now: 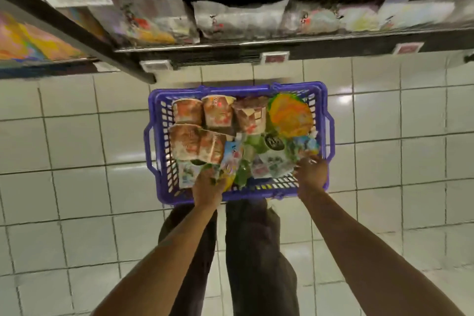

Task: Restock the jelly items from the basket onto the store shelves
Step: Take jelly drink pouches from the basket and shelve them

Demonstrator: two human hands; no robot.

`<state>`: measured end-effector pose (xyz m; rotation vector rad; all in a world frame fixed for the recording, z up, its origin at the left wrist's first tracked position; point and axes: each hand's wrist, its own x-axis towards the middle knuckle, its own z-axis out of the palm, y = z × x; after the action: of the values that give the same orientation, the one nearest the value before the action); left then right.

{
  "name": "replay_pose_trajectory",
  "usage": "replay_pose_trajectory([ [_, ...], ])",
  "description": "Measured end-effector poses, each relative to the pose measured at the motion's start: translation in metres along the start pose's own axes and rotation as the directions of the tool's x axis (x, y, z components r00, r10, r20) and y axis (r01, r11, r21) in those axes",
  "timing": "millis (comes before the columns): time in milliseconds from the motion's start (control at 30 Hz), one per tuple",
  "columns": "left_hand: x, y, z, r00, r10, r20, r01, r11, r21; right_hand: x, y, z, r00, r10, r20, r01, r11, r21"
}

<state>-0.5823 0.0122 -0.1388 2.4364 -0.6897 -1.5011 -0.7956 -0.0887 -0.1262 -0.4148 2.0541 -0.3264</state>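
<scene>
Reaching into the basket [159, 182] on the floor, the left hand [206, 186] curls round a near-left packet [224, 178], the right hand [311, 173] touches near-right pouches [272, 164], grip unclear; basket seemingly full, so the far shelves [256, 42] await nearly everything.

Tiled floor and store shelves, with a basket set down on the tiles.

The floor [77, 136] is pale, glossy square tile with dark joints. A purple basket [238, 88] with slotted walls stands directly on it, just in front of the shelving, and a person's dark trouser legs [256, 251] stand right behind the basket. A black shelf [282, 40] carries a row of soft packets [238, 20] lying side by side, too blurred to read. Small price tags [274, 57] sit along its front edge. To the left, a second shelf [51, 63] holds bright orange and yellow packs [33, 43].
</scene>
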Motion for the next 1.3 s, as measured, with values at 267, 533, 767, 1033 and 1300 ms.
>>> replay_pose_trajectory([
  [267,0.016,-0.014,0.022,0.999,0.006,-0.053,-0.010,0.998,-0.067,0.037,0.027,0.018,0.972,0.138,-0.188,-0.155,0.985,-0.080],
  [533,0.003,-0.011,0.026,0.997,0.040,-0.067,-0.053,0.978,-0.203,0.048,0.034,-0.008,0.986,0.142,-0.084,-0.148,0.986,-0.075],
  [767,-0.015,0.025,0.012,0.997,0.025,0.076,-0.008,0.974,-0.224,0.010,0.018,-0.025,0.871,-0.423,-0.252,0.258,0.828,-0.497],
  [1033,-0.075,0.111,-0.066,0.975,0.147,0.164,-0.067,0.908,-0.413,-0.102,-0.068,-0.057,0.872,-0.428,0.239,0.358,0.889,0.286],
  [1300,-0.196,0.221,-0.212,0.954,0.297,0.047,-0.204,0.755,-0.623,-0.266,-0.204,-0.110,0.782,-0.444,0.438,0.138,0.808,0.572],
])
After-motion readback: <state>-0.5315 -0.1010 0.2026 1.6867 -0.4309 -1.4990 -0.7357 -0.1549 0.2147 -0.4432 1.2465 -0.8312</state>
